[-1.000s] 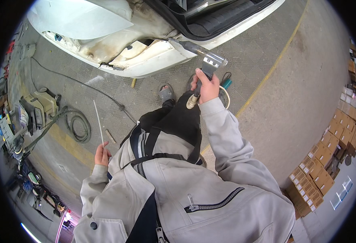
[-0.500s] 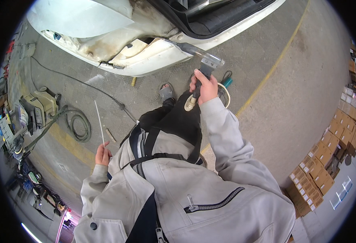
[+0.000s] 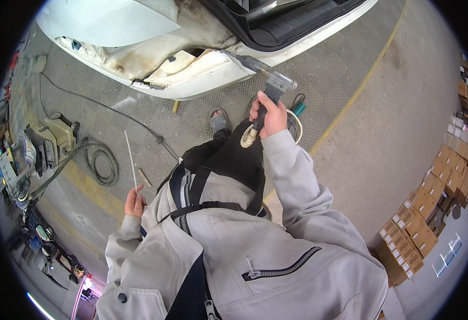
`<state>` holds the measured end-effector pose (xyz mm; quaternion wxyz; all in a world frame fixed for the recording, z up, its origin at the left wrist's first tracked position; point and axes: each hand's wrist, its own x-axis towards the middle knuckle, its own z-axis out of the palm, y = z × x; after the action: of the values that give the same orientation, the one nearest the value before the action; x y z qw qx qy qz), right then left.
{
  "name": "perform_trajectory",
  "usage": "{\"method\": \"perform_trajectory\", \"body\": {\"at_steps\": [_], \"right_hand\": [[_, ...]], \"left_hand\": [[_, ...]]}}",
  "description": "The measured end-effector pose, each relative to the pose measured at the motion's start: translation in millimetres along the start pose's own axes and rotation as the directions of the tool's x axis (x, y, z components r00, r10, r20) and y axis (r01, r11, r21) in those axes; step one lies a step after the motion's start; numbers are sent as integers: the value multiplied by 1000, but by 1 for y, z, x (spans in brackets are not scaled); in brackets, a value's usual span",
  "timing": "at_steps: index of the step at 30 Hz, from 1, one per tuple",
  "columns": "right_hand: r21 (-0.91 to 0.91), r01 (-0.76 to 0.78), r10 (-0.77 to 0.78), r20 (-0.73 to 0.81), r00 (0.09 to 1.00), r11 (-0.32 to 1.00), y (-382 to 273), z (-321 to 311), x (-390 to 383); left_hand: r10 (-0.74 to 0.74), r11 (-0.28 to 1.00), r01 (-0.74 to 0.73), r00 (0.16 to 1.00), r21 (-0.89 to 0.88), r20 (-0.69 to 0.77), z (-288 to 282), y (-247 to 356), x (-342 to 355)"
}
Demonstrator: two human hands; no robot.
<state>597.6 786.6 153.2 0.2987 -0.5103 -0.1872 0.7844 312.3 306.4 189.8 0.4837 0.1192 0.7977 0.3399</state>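
Note:
My right hand (image 3: 270,118) is wrapped round the black handle of a heat gun (image 3: 276,85), which is held upright in front of my legs. Its long barrel points left toward the edge of a white car's bumper (image 3: 207,74); I cannot tell whether the tip touches it. A pale cord runs from the handle's base. Low on the left, my left hand (image 3: 134,202) pinches the lower end of a thin white rod (image 3: 130,154), which stands up away from the car. The bumper's corner looks stained and has an opening in it.
On the left floor stands a beige machine (image 3: 53,141) beside a coiled hose (image 3: 103,162). A dark cable (image 3: 101,105) crosses the floor toward my leg. A green tool (image 3: 299,109) lies beyond my right hand. Cardboard boxes (image 3: 412,229) are stacked at the right.
The heat gun has shifted very slightly to the right and tilted a little. My left hand and the white rod have barely moved.

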Motion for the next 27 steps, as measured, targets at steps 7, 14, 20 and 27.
{"method": "perform_trajectory", "body": {"at_steps": [7, 14, 20, 27], "right_hand": [[-71, 88, -89, -17, 996, 994, -1, 1, -5], [-127, 194, -204, -70, 976, 973, 5, 5, -19], [-138, 227, -234, -38, 971, 964, 12, 4, -17], [-108, 198, -208, -92, 974, 974, 17, 7, -20]], "left_hand": [[29, 999, -29, 1000, 18, -10, 5, 9, 0], [103, 993, -103, 995, 53, 2, 10, 12, 3], [91, 992, -92, 996, 90, 12, 7, 7, 6], [102, 994, -101, 995, 29, -7, 6, 6, 8]]}}
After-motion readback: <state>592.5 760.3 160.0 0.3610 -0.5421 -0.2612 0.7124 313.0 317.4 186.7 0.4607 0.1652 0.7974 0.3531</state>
